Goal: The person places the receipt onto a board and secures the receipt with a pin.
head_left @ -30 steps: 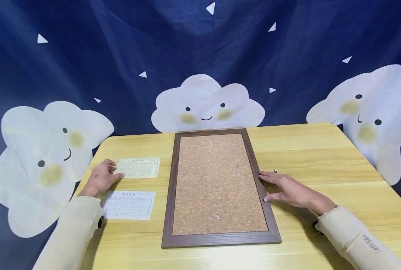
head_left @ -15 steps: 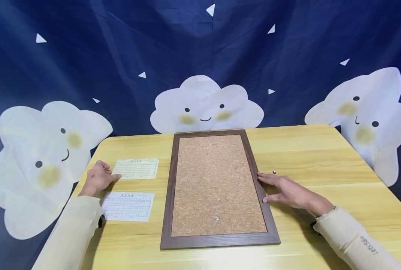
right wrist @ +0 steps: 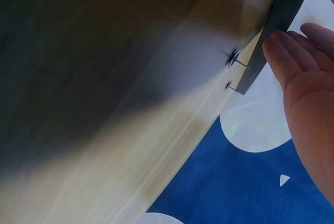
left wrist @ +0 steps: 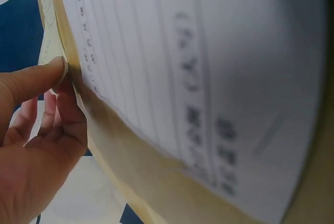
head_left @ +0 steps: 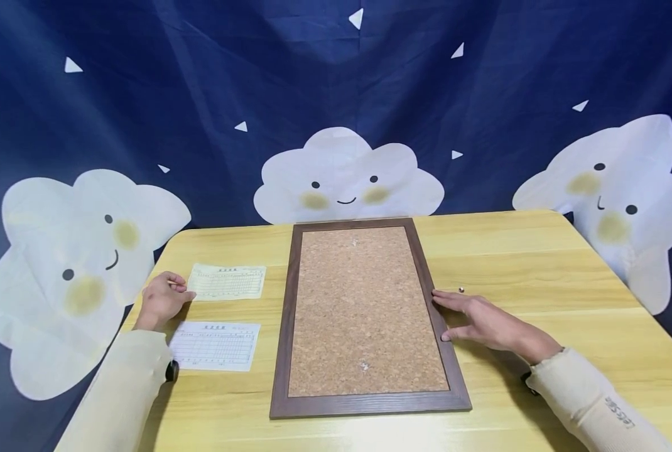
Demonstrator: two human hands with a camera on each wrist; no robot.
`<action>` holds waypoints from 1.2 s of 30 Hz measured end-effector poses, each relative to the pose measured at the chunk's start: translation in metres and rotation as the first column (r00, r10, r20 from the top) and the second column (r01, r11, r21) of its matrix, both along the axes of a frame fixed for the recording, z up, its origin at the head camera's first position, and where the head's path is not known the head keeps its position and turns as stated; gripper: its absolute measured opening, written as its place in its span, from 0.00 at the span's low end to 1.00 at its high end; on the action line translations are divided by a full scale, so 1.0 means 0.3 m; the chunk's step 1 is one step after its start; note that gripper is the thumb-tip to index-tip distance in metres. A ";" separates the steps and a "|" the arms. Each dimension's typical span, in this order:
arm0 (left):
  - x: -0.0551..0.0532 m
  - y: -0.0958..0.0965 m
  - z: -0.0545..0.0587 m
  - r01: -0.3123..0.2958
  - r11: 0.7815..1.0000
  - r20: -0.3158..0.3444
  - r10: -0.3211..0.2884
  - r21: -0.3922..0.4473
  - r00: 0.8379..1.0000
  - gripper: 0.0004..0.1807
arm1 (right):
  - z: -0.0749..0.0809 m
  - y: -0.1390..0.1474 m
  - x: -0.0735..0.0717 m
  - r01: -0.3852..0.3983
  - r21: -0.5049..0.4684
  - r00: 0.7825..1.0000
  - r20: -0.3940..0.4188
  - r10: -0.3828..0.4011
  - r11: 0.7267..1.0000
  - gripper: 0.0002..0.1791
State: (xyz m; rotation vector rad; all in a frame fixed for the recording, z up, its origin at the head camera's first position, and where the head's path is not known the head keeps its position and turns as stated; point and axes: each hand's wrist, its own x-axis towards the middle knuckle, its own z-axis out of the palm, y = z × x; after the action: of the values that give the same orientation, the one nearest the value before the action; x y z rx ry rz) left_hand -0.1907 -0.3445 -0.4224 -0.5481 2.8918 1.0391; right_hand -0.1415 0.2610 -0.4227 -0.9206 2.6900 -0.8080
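Note:
A cork board (head_left: 364,307) in a dark wooden frame lies lengthwise in the middle of the yellow table (head_left: 539,263). My right hand (head_left: 483,319) lies flat on the table, its fingertips against the frame's right rail (right wrist: 289,4). A small metal pushpin (head_left: 461,289) sits just beyond those fingers, and it also shows in the right wrist view (right wrist: 236,58). My left hand (head_left: 163,298) is at the left edge of a yellowish slip (head_left: 228,281), and its thumb (left wrist: 57,72) and fingers pinch that edge. A white printed slip (head_left: 214,345) lies nearer me.
Two tiny pale marks show on the cork, one at the far end (head_left: 355,240) and one at the near end (head_left: 363,363). A dark blue cloth with white cloud faces (head_left: 347,176) hangs behind the table. The table's left edge runs close beside my left hand.
My left hand has drawn back leftward from on the yellowish slip to its left edge, and the slip shifted slightly left. My right hand has stayed at the frame.

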 end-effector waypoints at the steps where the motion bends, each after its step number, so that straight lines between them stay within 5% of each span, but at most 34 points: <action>1: 0.001 -0.002 -0.002 0.007 1.000 -0.012 -0.007 0.000 1.000 0.14 | 0.000 0.000 0.000 0.001 0.001 1.000 0.000 -0.001 1.000 0.42; 6: 0.006 -0.022 -0.001 0.060 0.996 -0.075 -0.056 0.063 0.996 0.15 | -0.004 0.000 -0.001 -0.007 -0.005 1.000 -0.015 0.007 1.000 0.41; 9: 0.010 -0.031 0.008 0.066 0.969 -0.099 -0.043 0.236 0.994 0.21 | -0.005 0.000 -0.003 -0.009 -0.008 1.000 -0.013 0.009 1.000 0.41; 11: 0.012 -0.033 0.014 0.057 0.920 -0.109 -0.016 0.388 0.994 0.25 | -0.004 0.000 -0.002 -0.008 -0.007 1.000 -0.008 0.008 1.000 0.41; 14: 0.017 -0.037 0.017 0.036 0.789 -0.120 0.047 0.613 0.992 0.23 | -0.003 0.000 -0.001 -0.004 -0.010 1.000 -0.004 0.004 1.000 0.41; 16: 0.021 -0.041 0.019 0.036 0.710 -0.126 0.075 0.703 0.989 0.17 | -0.003 0.000 -0.001 -0.004 -0.013 1.000 -0.007 0.003 1.000 0.42; 18: 0.025 -0.042 0.023 0.042 0.654 -0.133 0.090 0.756 0.987 0.11 | -0.004 0.000 -0.001 -0.003 -0.015 1.000 -0.008 0.003 1.000 0.42; 25: 0.019 -0.019 0.060 0.091 0.577 -0.167 0.080 0.812 0.983 0.11 | -0.003 0.001 -0.003 -0.011 -0.013 1.000 -0.009 0.011 1.000 0.41; 32: 0.006 0.011 0.102 0.188 0.432 -0.243 0.074 0.882 0.967 0.12 | -0.001 -0.001 -0.002 -0.011 -0.005 1.000 -0.011 0.011 1.000 0.41; 36: 0.002 0.029 0.115 0.213 0.387 -0.261 0.073 0.897 0.963 0.12 | 0.002 -0.001 0.001 -0.008 -0.003 1.000 -0.002 0.008 1.000 0.41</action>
State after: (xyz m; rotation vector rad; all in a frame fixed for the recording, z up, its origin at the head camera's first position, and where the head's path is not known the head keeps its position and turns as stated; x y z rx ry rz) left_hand -0.1902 -0.3359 -0.3881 -0.1766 1.8458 2.5382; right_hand -0.1411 0.2606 -0.4220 -0.9333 2.6859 -0.8107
